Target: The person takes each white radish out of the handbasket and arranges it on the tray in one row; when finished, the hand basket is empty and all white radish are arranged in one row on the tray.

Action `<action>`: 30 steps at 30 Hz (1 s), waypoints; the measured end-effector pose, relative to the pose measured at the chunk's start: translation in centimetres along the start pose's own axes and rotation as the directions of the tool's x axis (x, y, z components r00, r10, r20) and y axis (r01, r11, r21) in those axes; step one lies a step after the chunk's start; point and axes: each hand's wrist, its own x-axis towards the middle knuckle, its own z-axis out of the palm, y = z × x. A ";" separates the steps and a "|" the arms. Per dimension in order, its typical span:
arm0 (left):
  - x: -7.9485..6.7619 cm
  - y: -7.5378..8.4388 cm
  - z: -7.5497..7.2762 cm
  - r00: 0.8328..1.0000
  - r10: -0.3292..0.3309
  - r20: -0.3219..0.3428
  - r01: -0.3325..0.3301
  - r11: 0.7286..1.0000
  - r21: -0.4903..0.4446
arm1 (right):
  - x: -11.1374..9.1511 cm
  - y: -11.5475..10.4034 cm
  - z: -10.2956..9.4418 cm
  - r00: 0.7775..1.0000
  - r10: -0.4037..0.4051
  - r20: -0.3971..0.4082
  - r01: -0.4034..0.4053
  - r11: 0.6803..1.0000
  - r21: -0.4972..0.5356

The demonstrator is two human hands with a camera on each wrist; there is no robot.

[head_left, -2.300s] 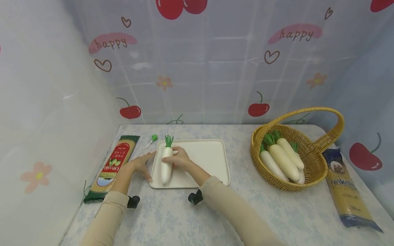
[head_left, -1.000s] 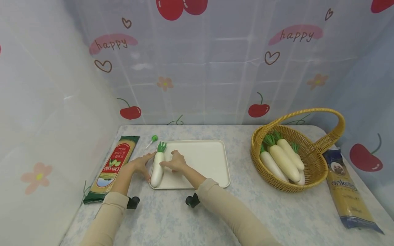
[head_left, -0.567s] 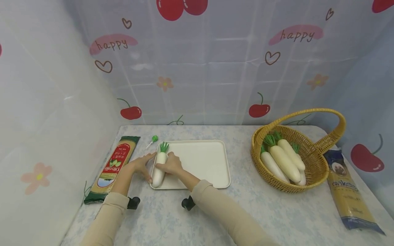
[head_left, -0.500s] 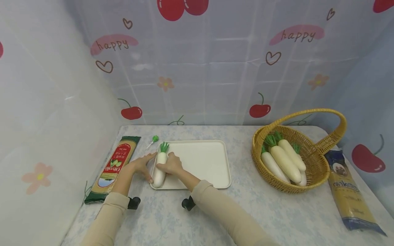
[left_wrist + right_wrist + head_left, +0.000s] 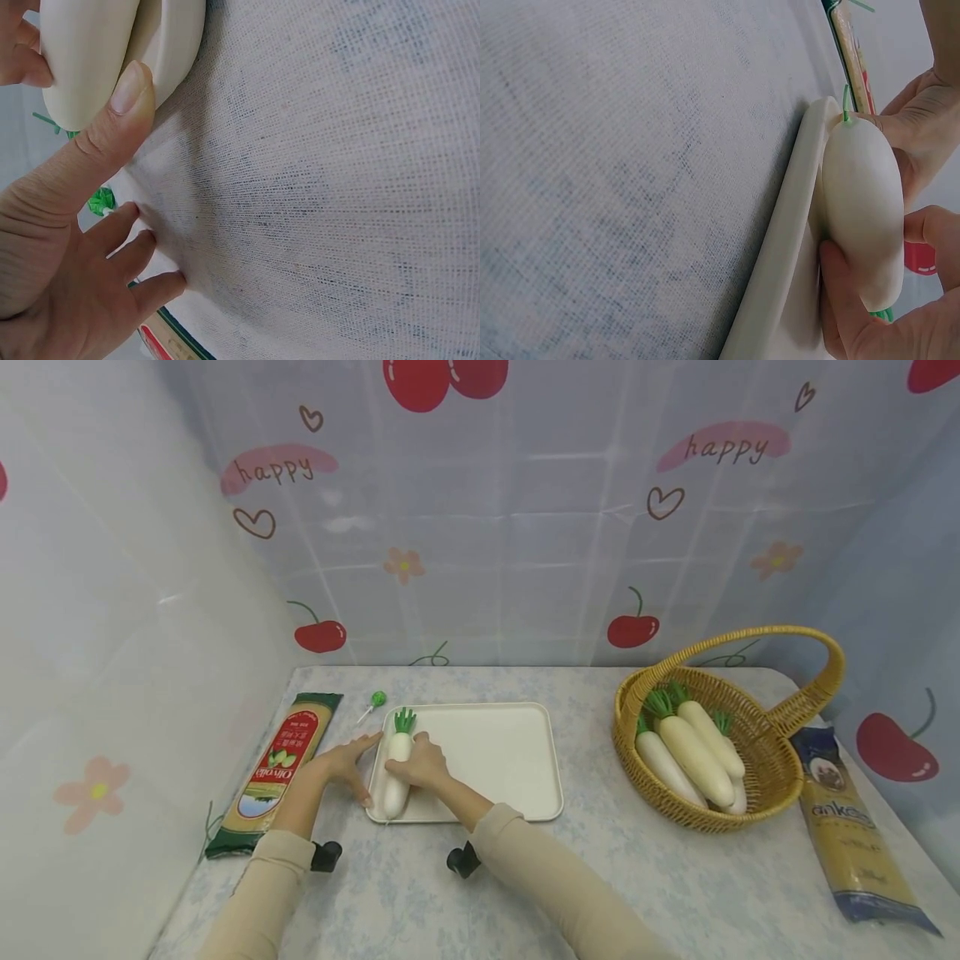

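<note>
A white radish [image 5: 393,797] with green leaf stubs lies lengthwise at the left end of the cream tray [image 5: 495,760]. My right hand [image 5: 423,763] grips it from the right, and in the right wrist view thumb and fingers close on the radish [image 5: 862,202] from both sides. My left hand [image 5: 347,762] is spread beside the tray's left edge. In the left wrist view its thumb [image 5: 112,142] touches the tray rim [image 5: 182,45], while the other fingers [image 5: 135,259] reach down to the tablecloth.
A wicker basket [image 5: 626,760] at the right holds several white radishes [image 5: 690,752]. One blue-ended pasta bag [image 5: 840,827] lies beyond it. A red and green pasta bag [image 5: 281,760] lies left of my left hand, and a green lollipop [image 5: 378,698] sits behind the tray's corner.
My right hand has moved the radish left toward the tray's edge, loosened around it, then gripped it again and shifted it slightly right. The left hand stays in place.
</note>
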 end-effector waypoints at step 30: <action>0.0 0.1 0.0 1.000 -0.016 -0.002 0.016 0.999 -0.033 | -6.5 4.4 -10.2 0.968 -0.215 0.128 0.184 0.959 0.216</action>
